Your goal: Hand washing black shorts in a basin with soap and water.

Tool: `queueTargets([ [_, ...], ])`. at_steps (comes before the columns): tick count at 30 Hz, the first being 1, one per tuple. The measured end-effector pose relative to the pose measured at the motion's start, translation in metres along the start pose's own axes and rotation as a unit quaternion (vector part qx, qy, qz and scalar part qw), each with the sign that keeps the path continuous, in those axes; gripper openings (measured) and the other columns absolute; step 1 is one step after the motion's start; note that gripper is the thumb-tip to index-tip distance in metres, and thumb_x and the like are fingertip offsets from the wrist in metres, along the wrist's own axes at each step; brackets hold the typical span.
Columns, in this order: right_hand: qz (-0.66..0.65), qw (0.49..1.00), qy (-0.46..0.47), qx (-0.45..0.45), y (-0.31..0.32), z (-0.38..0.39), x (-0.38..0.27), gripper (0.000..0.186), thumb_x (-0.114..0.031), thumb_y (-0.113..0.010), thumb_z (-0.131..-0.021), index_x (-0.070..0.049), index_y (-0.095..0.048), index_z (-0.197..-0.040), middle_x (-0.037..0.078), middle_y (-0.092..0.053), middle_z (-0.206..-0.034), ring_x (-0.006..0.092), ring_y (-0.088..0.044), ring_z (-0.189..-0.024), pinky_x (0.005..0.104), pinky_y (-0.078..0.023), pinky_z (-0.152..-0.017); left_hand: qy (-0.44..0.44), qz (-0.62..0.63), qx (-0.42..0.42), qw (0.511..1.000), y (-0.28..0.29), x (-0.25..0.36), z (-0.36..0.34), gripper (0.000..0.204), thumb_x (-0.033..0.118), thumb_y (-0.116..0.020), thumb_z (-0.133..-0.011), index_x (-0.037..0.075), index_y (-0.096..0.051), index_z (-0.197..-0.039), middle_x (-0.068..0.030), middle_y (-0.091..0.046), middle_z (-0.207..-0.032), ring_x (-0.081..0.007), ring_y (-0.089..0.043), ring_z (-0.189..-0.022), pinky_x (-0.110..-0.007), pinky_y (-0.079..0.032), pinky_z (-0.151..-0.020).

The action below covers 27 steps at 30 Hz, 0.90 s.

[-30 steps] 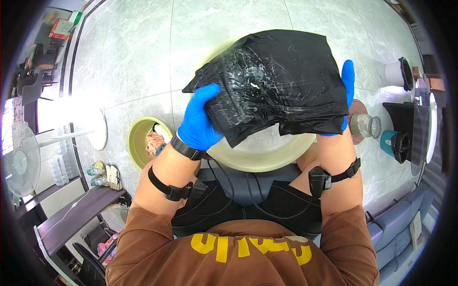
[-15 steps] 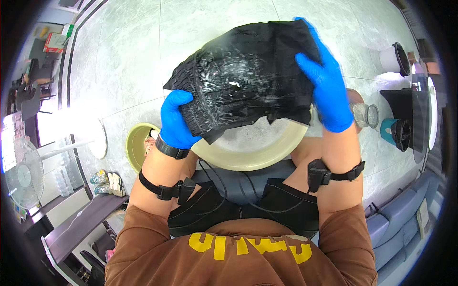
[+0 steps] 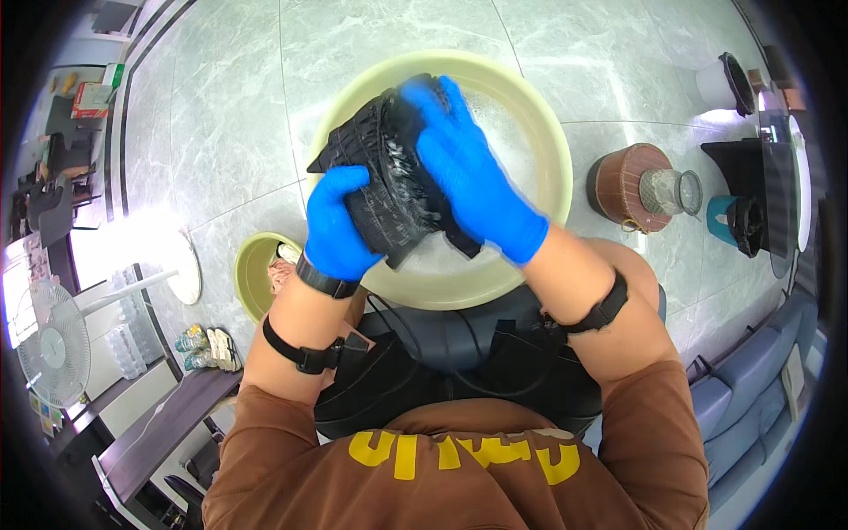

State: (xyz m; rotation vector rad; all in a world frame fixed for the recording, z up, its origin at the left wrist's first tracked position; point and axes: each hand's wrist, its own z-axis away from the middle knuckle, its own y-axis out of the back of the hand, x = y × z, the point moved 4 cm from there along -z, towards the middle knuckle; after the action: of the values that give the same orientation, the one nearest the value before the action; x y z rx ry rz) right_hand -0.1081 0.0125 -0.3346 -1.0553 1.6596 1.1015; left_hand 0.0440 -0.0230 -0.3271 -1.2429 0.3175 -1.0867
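A wet black garment [image 3: 375, 199] with a gathered elastic waistband, streaked with white suds, is bunched between my two blue-gloved hands. It is held above a pale green basin [image 3: 558, 150] of foamy water. My left hand [image 3: 338, 225] grips the waistband side, thumb on top and the other fingers hidden beneath. Across the folded cloth lies my right hand [image 3: 473, 177], its fingers curled over the far edge and slightly blurred. What its thumb does is hidden.
A smaller green basin [image 3: 252, 274] with cloth in it stands left of the large one. To the right are a brown round stool [image 3: 618, 185] with a glass jar [image 3: 671, 192] on it, and a blue bin [image 3: 724, 221]. A white fan [image 3: 55, 344] stands at the far left.
My right hand has swung inward to the left, folding the spread garment into a bunch near my left hand. More of the large basin and the stool now shows.
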Motion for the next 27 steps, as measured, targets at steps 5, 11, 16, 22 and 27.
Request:
queueTargets([
  [5, 0.07, 0.993, 0.055, 0.078, -0.018, 0.007, -0.006, 0.052, -0.023, -0.057, -0.095, -0.007, -0.052, -0.144, 0.036, -0.032, -0.151, 0.0544, -0.038, -0.134, 0.0547, -0.03, -0.115, -0.004, -0.026, -0.023, 0.999, 0.009, 0.0, -0.002, 0.076, 0.02, -0.056, -0.08, 0.002, -0.037, -0.152, -0.0213, -0.049, -0.148, -0.0383, -0.053, -0.132, -0.053, -0.045, -0.111],
  [11, -0.201, 0.973, -0.063, 0.093, -0.021, -0.012, 0.007, 0.047, -0.023, -0.044, -0.103, 0.003, -0.047, -0.141, 0.026, -0.048, -0.14, 0.0379, -0.049, -0.131, 0.0422, -0.039, -0.11, 0.032, -0.045, -0.029, 0.998, 0.008, -0.001, 0.002, 0.072, 0.014, -0.055, -0.078, 0.0, -0.041, -0.148, -0.0194, -0.057, -0.139, -0.0361, -0.057, -0.126, -0.051, -0.047, -0.108],
  [16, 0.036, 0.994, 0.038, 0.092, -0.024, 0.025, 0.005, 0.055, -0.024, -0.049, -0.101, -0.002, -0.041, -0.15, 0.029, -0.033, -0.156, 0.0428, -0.04, -0.137, 0.0459, -0.028, -0.118, 0.005, -0.044, -0.03, 0.999, -0.003, 0.0, 0.004, 0.078, 0.014, -0.057, -0.075, 0.001, -0.04, -0.149, -0.0197, -0.054, -0.143, -0.0365, -0.057, -0.126, -0.049, -0.046, -0.109],
  [22, -0.465, 0.866, -0.17, 0.066, -0.024, -0.001, 0.018, 0.054, -0.038, -0.046, -0.106, 0.001, -0.047, -0.144, 0.015, -0.054, -0.139, 0.022, -0.054, -0.125, 0.0335, -0.046, -0.105, 0.022, -0.099, -0.028, 0.994, 0.001, -0.002, 0.006, 0.085, 0.017, -0.057, -0.073, -0.001, -0.034, -0.153, -0.0234, -0.049, -0.147, -0.0393, -0.052, -0.133, -0.054, -0.042, -0.113],
  [27, 0.014, 0.992, 0.054, 0.111, -0.022, 0.023, 0.017, 0.072, -0.033, -0.053, -0.1, 0.006, -0.026, -0.155, 0.032, -0.027, -0.158, 0.0469, -0.031, -0.145, 0.0534, -0.025, -0.119, 0.029, -0.041, -0.04, 0.998, 0.012, -0.005, -0.007, 0.076, 0.013, -0.056, -0.075, 0.001, -0.041, -0.148, -0.0214, -0.056, -0.139, -0.0375, -0.057, -0.126, -0.051, -0.047, -0.108],
])
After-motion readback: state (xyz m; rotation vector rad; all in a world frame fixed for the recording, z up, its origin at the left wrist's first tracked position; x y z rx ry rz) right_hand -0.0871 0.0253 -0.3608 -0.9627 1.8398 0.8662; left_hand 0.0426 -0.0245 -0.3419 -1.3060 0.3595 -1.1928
